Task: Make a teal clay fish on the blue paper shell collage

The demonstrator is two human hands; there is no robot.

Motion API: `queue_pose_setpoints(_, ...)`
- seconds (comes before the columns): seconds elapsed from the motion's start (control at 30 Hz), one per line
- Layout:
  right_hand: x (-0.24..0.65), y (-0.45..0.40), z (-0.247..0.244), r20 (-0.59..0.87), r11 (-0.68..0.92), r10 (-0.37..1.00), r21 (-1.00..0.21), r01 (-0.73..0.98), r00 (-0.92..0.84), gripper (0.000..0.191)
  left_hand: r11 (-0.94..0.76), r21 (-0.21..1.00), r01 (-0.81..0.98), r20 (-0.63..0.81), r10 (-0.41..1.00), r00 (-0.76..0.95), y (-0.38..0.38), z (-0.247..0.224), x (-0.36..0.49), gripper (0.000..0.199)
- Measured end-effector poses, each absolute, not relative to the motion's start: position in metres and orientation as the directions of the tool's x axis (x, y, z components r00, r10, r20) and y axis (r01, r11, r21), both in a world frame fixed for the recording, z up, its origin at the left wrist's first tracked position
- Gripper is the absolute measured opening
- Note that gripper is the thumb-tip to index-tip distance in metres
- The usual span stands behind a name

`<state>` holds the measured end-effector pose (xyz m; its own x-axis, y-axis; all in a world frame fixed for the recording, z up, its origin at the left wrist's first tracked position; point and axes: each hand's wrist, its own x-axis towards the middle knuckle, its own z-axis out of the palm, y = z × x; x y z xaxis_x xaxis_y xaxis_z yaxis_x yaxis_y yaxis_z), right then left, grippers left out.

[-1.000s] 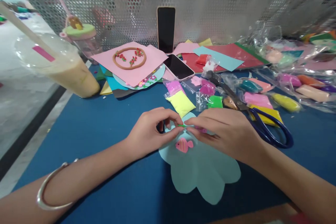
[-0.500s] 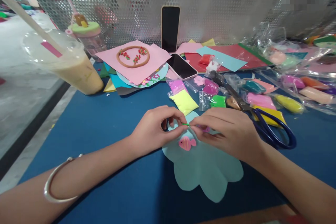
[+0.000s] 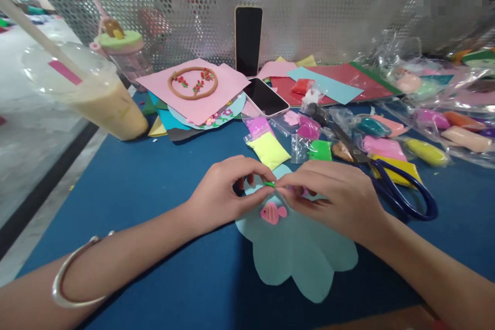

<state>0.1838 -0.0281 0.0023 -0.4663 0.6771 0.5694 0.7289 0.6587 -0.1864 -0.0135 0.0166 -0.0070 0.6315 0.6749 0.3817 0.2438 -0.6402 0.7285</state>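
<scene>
Green strip pinched between two hands

Table [image 3: 154, 185]: blue, flat, carries everything noted here.

Forearms: enter from the lower left and lower right corners, converging at the middle. Wrists low, probably braced on the table.

Paper [image 3: 294, 247]: pale blue, scalloped, lying flat under the hands. Should be light and thin, easy to crease or slide; best steadied by an outer lobe.

Hands: left hand [image 3: 224, 185] arched, thumb below curled fingers; right hand [image 3: 328, 191] mirrors it, palm down, partly covering a purple shape [image 3: 303, 191].

Fish [image 3: 273, 213]: pink, striped, on the paper just below the fingertips. Looks like soft clay; a careless knuckle could likely dent it.

Strip [image 3: 269, 184]: green, slim, held above the paper's upper part. Grip: both hands pinch it, one at each end. Judged nearly weightless, soft, prone to stretch or flatten; hold at the tips, lightly.
</scene>
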Motion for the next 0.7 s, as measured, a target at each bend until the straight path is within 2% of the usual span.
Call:
queue_pose_setpoints(0.1, 0.187, -0.029, 0.003, 0.572, 0.637, 0.700, -0.229, 0.736, -0.428, 0.012, -0.707, 0.642, 0.297, 0.412, 0.645, 0.644, 0.016, -0.007, -0.017, 0.019)
queue_pose_setpoints(0.2, 0.193, -0.030, 0.003, 0.583, 0.607, 0.729, -0.309, 0.733, -0.358, 0.011, -0.753, 0.546, 0.367, 0.372, 0.610, 0.700, 0.013, -0.008, -0.021, 0.027)
queue_pose_setpoints(0.33, 0.202, -0.032, 0.002, 0.557, 0.540, 0.787, -0.417, 0.732, -0.263, 0.011, -0.766, 0.505, 0.399, 0.304, 0.590, 0.747, 0.011, -0.010, -0.020, 0.029)
queue_pose_setpoints(0.47, 0.205, -0.032, 0.001, 0.499, 0.491, 0.835, -0.488, 0.721, -0.232, 0.013, -0.821, 0.429, 0.376, 0.310, 0.525, 0.793, 0.013, -0.009, -0.020, 0.028)
queue_pose_setpoints(0.57, 0.205, -0.031, 0.002, 0.472, 0.485, 0.849, -0.518, 0.705, -0.237, 0.012, -0.890, 0.321, 0.323, 0.350, 0.428, 0.833, 0.017, -0.008, -0.022, 0.024)
queue_pose_setpoints(0.7, 0.204, -0.032, 0.002, 0.488, 0.505, 0.835, -0.493, 0.708, -0.256, 0.011, -0.936, 0.199, 0.291, 0.383, 0.348, 0.856, 0.021, -0.008, -0.024, 0.020)
